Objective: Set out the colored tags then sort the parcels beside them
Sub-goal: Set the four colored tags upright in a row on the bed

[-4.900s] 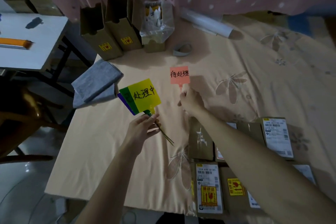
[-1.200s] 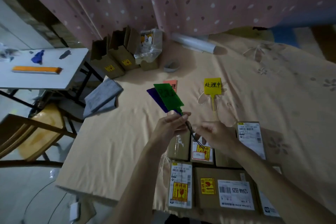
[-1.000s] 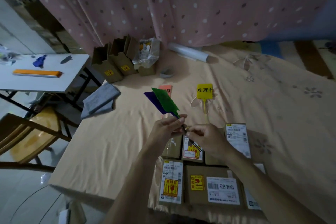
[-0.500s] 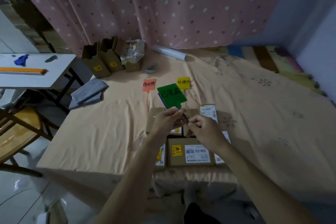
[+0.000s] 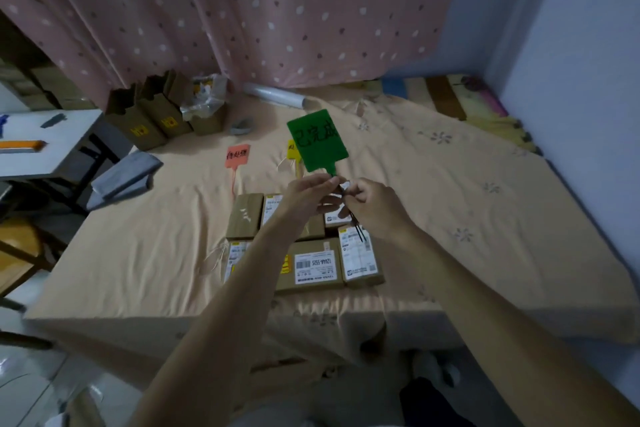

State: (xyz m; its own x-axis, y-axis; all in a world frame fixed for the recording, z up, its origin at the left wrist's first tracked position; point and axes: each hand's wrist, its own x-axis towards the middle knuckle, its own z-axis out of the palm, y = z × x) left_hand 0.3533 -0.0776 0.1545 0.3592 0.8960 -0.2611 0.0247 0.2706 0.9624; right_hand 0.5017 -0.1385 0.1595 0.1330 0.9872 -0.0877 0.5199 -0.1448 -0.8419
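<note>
Two lie on the bed [image 5: 450, 218], orange tag [image 5: 237, 156] and yellow tag [image 5: 292, 150], beyond the parcels [image 5: 313, 263]; left hand [image 5: 306, 194] pinches green tag [image 5: 317, 140] stem, right hand [image 5: 375, 206] pinches the dark tails [image 5: 356, 234], so best pull green free and lay it beside yellow.

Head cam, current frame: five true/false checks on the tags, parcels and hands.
1. The green tag lies flat on the bedsheet. False: the left hand holds it up by its stem.
2. The orange tag lies on the bedsheet, left of the green tag. True.
3. The yellow tag is partly hidden behind the green tag. True.
4. The parcels are sorted beside the tags. False: they sit bunched together near the bed's front edge.
5. The right hand is empty. False: it pinches thin dark stems.
</note>
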